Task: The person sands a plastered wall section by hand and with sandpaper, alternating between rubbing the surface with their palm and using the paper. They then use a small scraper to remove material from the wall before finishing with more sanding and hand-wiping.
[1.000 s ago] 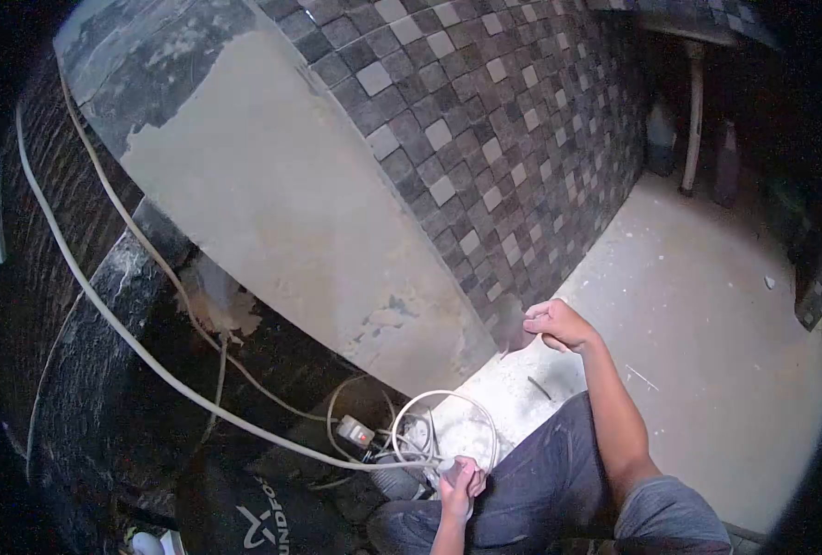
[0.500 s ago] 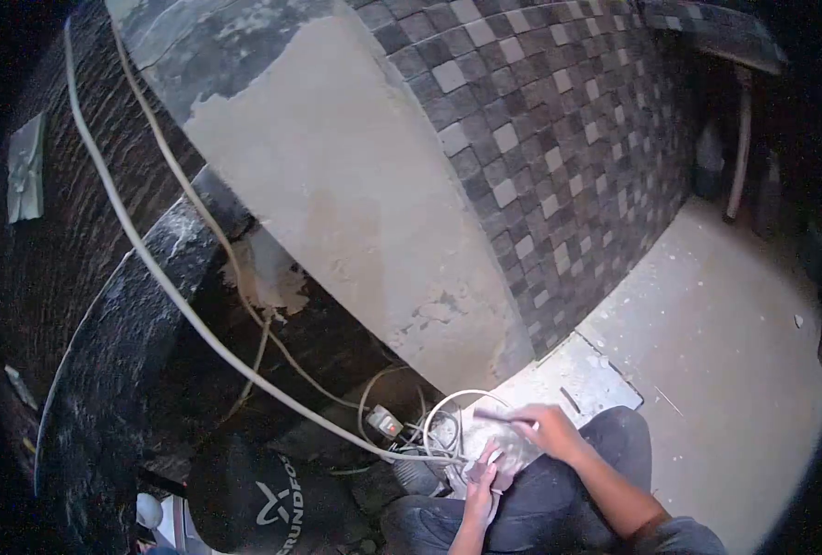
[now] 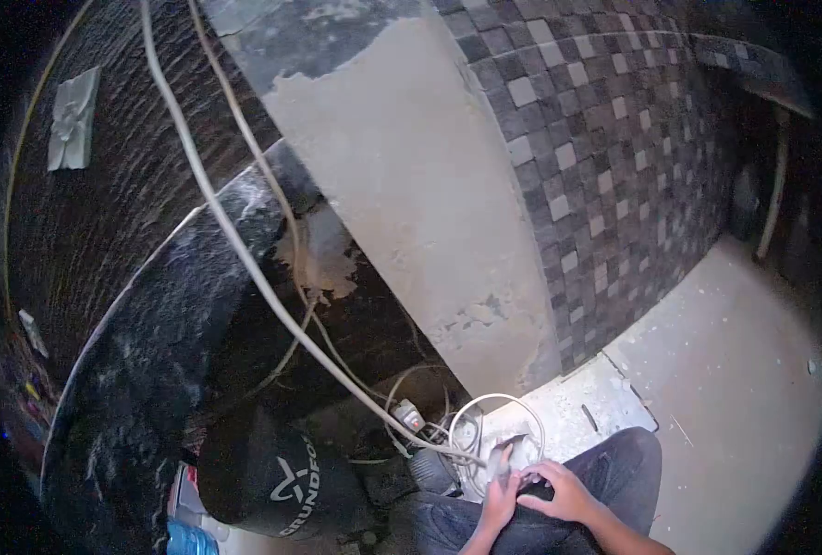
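Observation:
Low in the view, over my lap, my left hand (image 3: 498, 507) is closed around a flat grey blade-like piece (image 3: 503, 457) that sticks up past the fingers, its upper edge dark. Just to the right, my right hand (image 3: 562, 497) has its fingers bent in against the left fingers, with the thumb lower and apart. Whatever is between the right fingertips is too small and blurred to name. Behind the hands, a loop of white cable (image 3: 533, 413) lies over a dusty white slab (image 3: 605, 393).
A thick pale hose (image 3: 245, 254) runs down from the upper left to the hands. Left of my legs sits a dark rounded case (image 3: 272, 481) marked GRUNDFOS, with a tangle of cables and a plug (image 3: 409, 415) nearby. A plastered pillar (image 3: 420, 203) and mosaic-tiled wall (image 3: 596, 157) rise ahead.
My right hand has come down and in to the left hand; the flat piece it held out no longer shows in it. The view has shifted, so the surroundings sit farther right.

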Action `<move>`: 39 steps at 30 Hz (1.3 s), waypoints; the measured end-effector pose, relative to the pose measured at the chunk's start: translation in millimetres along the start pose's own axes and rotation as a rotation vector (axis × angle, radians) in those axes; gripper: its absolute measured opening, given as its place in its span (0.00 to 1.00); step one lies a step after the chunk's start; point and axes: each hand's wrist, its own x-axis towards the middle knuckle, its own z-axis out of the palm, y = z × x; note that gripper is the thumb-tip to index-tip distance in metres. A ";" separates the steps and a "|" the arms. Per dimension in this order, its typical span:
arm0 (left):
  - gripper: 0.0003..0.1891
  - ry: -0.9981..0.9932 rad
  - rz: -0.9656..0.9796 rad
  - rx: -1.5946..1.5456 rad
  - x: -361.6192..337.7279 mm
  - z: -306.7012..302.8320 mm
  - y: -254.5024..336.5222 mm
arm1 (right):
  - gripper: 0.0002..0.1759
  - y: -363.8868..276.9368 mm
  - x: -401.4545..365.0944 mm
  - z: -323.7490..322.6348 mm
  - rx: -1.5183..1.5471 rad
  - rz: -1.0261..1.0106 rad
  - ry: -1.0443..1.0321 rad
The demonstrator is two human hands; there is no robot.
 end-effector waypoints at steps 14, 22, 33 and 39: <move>0.41 0.124 0.392 0.620 -36.7 -15.7 -39.1 | 0.27 65.0 -8.7 73.8 0.967 0.423 0.385; 0.18 0.967 0.878 0.163 -12.1 -163.5 63.9 | 0.18 37.6 100.1 -43.0 1.110 -0.106 0.553; 0.15 0.551 0.711 0.270 163.7 -180.8 180.5 | 0.18 138.8 130.5 -64.5 0.746 0.201 0.993; 0.13 0.803 1.110 0.797 230.5 -129.1 240.9 | 0.18 141.4 129.5 -57.8 0.616 0.210 0.952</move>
